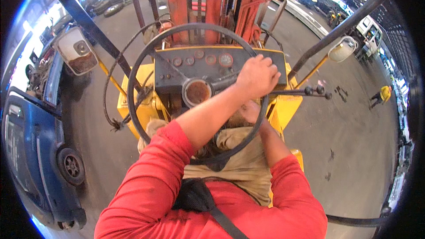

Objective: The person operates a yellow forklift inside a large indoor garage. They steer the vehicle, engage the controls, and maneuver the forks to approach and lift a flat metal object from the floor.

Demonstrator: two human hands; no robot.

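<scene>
On the seat of a yellow forklift in a concrete yard, seen from above. To the left stands one dented blue car, with one square side mirror above it. At centre is one large black round steering wheel, its rusty hub before a dark dashboard carrying about six small round gauges. The left hand, reaching across in a red sleeve, is closed over the wheel's right rim. The right hand sits lower, partly hidden beneath that arm; its grip cannot be told. Rightward are two black lever knobs and one oval mirror. Steering appears under way, mid-turn.
</scene>
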